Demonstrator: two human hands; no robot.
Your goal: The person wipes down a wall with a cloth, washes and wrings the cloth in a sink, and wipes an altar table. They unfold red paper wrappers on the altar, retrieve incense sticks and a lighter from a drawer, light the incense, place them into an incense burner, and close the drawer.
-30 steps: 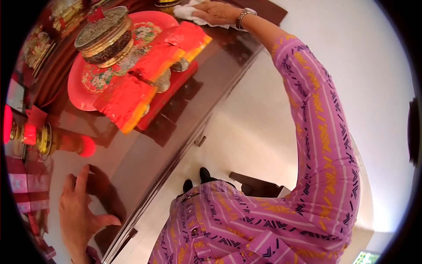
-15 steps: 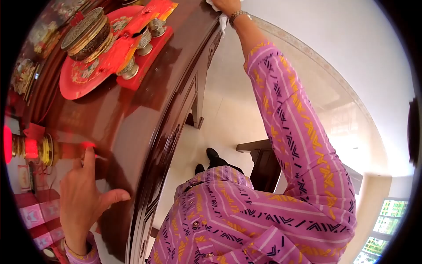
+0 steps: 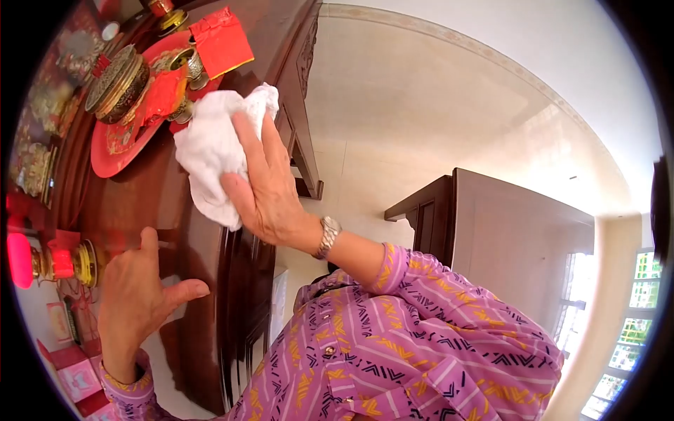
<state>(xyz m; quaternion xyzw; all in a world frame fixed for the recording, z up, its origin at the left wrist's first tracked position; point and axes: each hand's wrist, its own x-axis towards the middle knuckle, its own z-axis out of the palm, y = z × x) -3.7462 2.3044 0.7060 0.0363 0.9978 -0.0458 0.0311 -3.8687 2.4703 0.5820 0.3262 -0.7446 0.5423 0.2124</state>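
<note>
My right hand (image 3: pixel 270 189), with a metal watch on its wrist, presses on a bunched white cloth (image 3: pixel 214 151). The cloth lies over the front part of the dark, glossy wooden table (image 3: pixel 151 210), beside a red oval tray (image 3: pixel 105 151). It hides part of the tray's front side. My left hand (image 3: pixel 133 295) rests nearer to me on the same tabletop, thumb and index finger stretched apart, holding nothing. Close to its fingertips stands a lamp with a gold base (image 3: pixel 88 263) and a glowing red top (image 3: pixel 20 261).
On the tray are a round ornate metal pot (image 3: pixel 116 84), small metal cups (image 3: pixel 189 63) and red packets (image 3: pixel 223 43). Another gold-based lamp (image 3: pixel 172 21) stands at the far end. Pink boxes (image 3: pixel 74 372) are at lower left. Behind, on the floor, stands dark wooden furniture (image 3: pixel 435 210).
My right hand has come back from the table's far front corner towards me, bringing the white cloth beside the tray. The red packets look shifted on the cups. My left hand has barely moved.
</note>
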